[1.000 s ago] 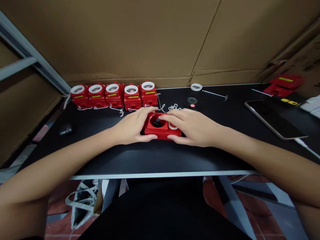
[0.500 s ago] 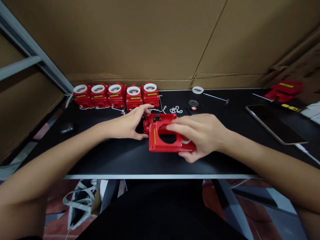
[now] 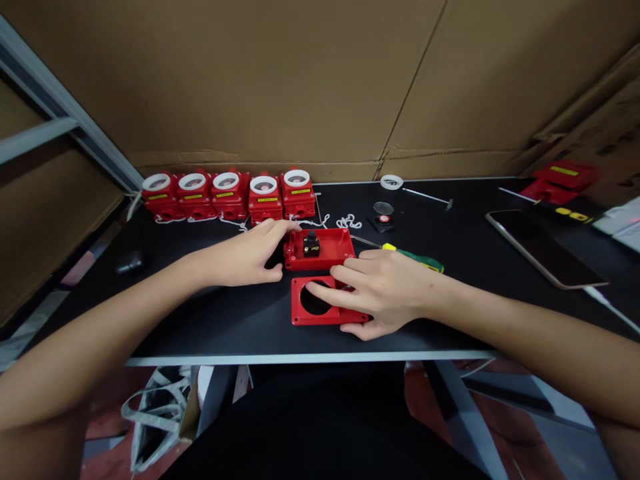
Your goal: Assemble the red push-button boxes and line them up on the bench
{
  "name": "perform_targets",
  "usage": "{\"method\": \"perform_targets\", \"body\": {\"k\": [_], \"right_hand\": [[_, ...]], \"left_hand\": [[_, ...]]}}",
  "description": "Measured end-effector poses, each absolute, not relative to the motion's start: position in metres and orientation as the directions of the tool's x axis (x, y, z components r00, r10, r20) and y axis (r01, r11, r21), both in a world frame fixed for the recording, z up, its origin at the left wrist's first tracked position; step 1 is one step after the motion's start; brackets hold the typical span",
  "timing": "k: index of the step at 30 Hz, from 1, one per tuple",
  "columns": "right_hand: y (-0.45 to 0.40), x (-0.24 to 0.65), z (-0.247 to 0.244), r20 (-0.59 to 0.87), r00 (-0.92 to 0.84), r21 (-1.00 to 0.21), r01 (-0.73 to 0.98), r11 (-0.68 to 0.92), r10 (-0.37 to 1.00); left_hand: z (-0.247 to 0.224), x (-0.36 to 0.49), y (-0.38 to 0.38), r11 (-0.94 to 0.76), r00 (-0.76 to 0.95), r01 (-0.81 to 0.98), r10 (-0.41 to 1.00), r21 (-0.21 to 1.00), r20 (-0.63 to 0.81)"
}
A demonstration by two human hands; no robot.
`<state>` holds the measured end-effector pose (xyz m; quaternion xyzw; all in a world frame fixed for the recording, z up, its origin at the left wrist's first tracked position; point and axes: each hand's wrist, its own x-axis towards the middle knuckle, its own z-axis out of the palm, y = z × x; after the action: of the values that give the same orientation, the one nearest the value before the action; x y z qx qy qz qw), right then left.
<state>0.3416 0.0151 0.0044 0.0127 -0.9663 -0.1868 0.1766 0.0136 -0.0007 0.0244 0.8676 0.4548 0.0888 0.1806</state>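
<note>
A shallow open red box point(image 3: 331, 248) lies on the black tabletop, with a small black switch block point(image 3: 311, 245) inside at its left. My left hand point(image 3: 250, 253) spans the box's left end, fingertips at the back corner and thumb by the front one. In front of the box a red cover point(image 3: 300, 313) with a large round hole rests flat on the table. My right hand point(image 3: 385, 290) grips the cover's right part, thumb at the front edge and one finger reaching over the hole. Behind that hand lies a green and yellow screwdriver point(image 3: 420, 259).
Several red boxes with white rings point(image 3: 227, 193) stand in a row at the back left. White cord point(image 3: 349, 221), a white ring point(image 3: 391, 182), a clear disc point(image 3: 383, 208) and a small hammer point(image 3: 427, 196) lie behind. A phone point(image 3: 543, 247) is at right, a black mouse point(image 3: 129, 261) at left.
My right hand has lowered the red cover from above the box onto the table in front of it. The box's inside and the screwdriver now show. My left hand stays at the box's left end.
</note>
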Motion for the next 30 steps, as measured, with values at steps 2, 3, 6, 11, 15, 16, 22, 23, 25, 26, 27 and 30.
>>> {"method": "perform_targets", "body": {"k": [2, 3, 6, 11, 15, 16, 22, 23, 25, 26, 27, 30], "right_hand": [[0.015, 0.342, 0.004, 0.350, -0.931, 0.386, 0.048, 0.921, -0.099], [0.015, 0.341, 0.004, 0.357, -0.929, 0.396, 0.052, 0.917, -0.101], [0.015, 0.341, 0.004, 0.356, -0.929, 0.420, 0.062, 0.906, -0.102], [0.016, 0.339, 0.003, 0.325, -0.940, 0.429, 0.052, 0.902, -0.101], [0.017, 0.337, 0.003, 0.310, -0.943, 0.445, 0.029, 0.895, -0.124], [0.017, 0.337, 0.003, 0.315, -0.940, 0.448, 0.025, 0.894, -0.132], [0.033, 0.351, 0.023, 0.435, -0.876, 0.518, 0.053, 0.854, -0.210], [0.040, 0.357, 0.029, 0.476, -0.868, 0.498, 0.130, 0.858, -0.144], [0.055, 0.372, 0.040, 0.518, -0.840, 0.369, 0.388, 0.845, 0.160], [0.064, 0.379, 0.045, 0.491, -0.803, 0.289, 0.517, 0.806, 0.339], [0.074, 0.386, 0.048, 0.441, -0.753, 0.222, 0.619, 0.754, 0.489], [0.104, 0.403, 0.048, 0.230, -0.680, 0.129, 0.730, 0.671, 0.696]], "left_hand": [[0.030, 0.015, -0.004, -0.493, 0.552, 0.764, 0.833, 0.417, -0.026], [0.032, 0.015, -0.006, -0.484, 0.548, 0.758, 0.836, 0.438, -0.024], [0.038, 0.018, -0.012, -0.464, 0.547, 0.733, 0.837, 0.498, -0.025], [0.041, 0.020, -0.019, -0.462, 0.569, 0.716, 0.820, 0.524, -0.055], [0.036, 0.021, -0.019, -0.494, 0.586, 0.709, 0.810, 0.503, -0.032], [0.034, 0.021, -0.019, -0.509, 0.592, 0.709, 0.806, 0.489, -0.020], [0.026, 0.021, -0.018, -0.581, 0.624, 0.684, 0.779, 0.440, 0.059], [0.025, 0.021, -0.018, -0.588, 0.626, 0.682, 0.777, 0.435, 0.067], [0.024, 0.022, -0.019, -0.596, 0.630, 0.685, 0.773, 0.418, 0.070], [0.024, 0.022, -0.019, -0.598, 0.631, 0.689, 0.773, 0.409, 0.067], [0.024, 0.023, -0.019, -0.599, 0.632, 0.692, 0.773, 0.403, 0.066], [0.025, 0.024, -0.020, -0.607, 0.640, 0.686, 0.766, 0.401, 0.063]]}}
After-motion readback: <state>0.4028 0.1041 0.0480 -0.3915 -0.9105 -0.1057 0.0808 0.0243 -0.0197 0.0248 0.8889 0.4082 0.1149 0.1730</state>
